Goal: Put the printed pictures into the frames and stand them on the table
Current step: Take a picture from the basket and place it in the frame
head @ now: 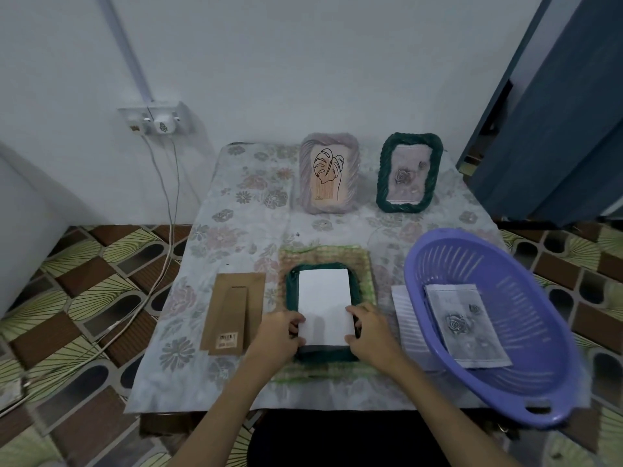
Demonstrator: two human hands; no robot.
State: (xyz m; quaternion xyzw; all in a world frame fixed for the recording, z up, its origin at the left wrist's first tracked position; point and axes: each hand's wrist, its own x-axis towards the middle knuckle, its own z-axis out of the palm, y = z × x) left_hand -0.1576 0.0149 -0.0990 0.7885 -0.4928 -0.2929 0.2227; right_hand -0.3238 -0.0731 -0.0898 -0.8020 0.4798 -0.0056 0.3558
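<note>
Hands meet at the near end of a dark green woven frame (322, 311) that lies face down on a pale green woven mat (325, 256) in the middle of the table (236, 210). A white sheet (324, 305), the blank back of a printed picture, rests in the frame's opening. The left hand (279, 335) pinches the sheet's left edge near its lower corner, fingers curled over the paper. The right hand (369, 332) pinches the right edge the same way, thumb and fingers curled onto sheet and frame border.

Just left of the mat lies a brown cardboard backing board (232, 313) with its fold-out stand and a barcode sticker. To the right, a purple plastic basket (485, 257) sits tilted on the table edge, holding a printed rose picture (467, 326); a white ribbed sheet (406, 315) lies partly under the basket's left rim.

At the far side of the table two filled frames stand upright, well apart from the hands: a lilac woven frame (328, 173) with a leaf line drawing, and beside it a second green woven frame (409, 171) with a rose print. A flowered cloth (215, 298) covers the table.
</note>
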